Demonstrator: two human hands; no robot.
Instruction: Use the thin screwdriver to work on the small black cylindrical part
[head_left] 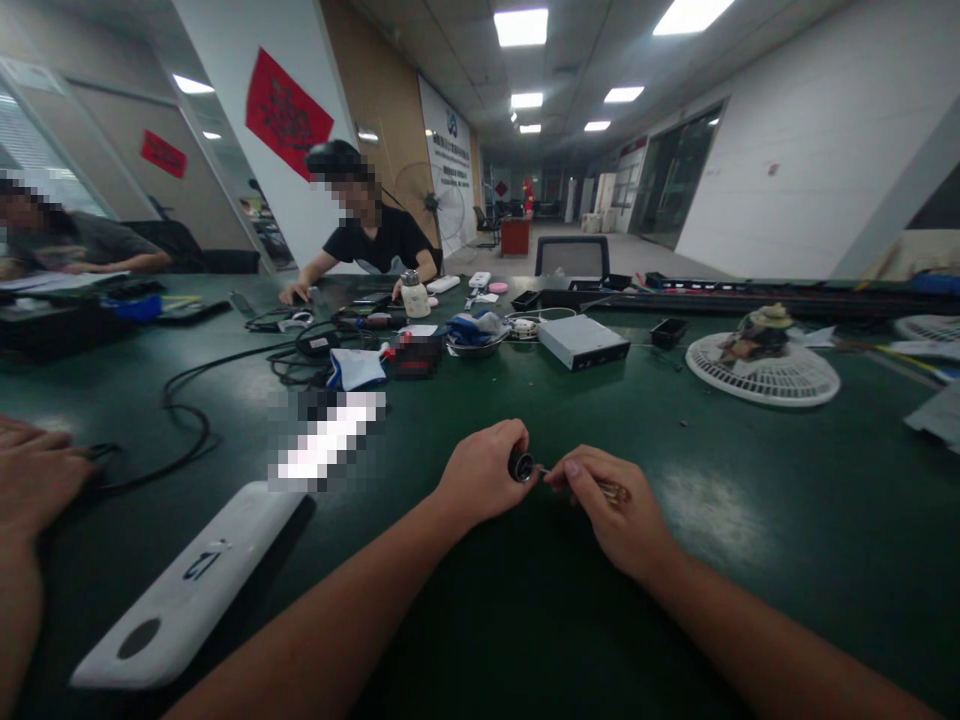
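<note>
My left hand (pixel 487 470) is closed around a small black cylindrical part (pixel 521 464), its round, ringed end facing right. Most of that part is hidden by my fingers. Just to the right, my right hand (pixel 611 505) grips a screwdriver (pixel 615 491) with a see-through amber handle. The screwdriver's thin metal shaft points left at the round end of the part; whether its tip touches cannot be made out. Both hands are just above the green table (pixel 465 620).
A long white device (pixel 195 580) with a blurred bright end lies left of my forearm. A grey metal box (pixel 581 340), a white fan grille (pixel 765 375) and black cables (pixel 187 400) lie farther back. Another person's hand (pixel 37 470) rests at left; a person (pixel 375 235) sits opposite.
</note>
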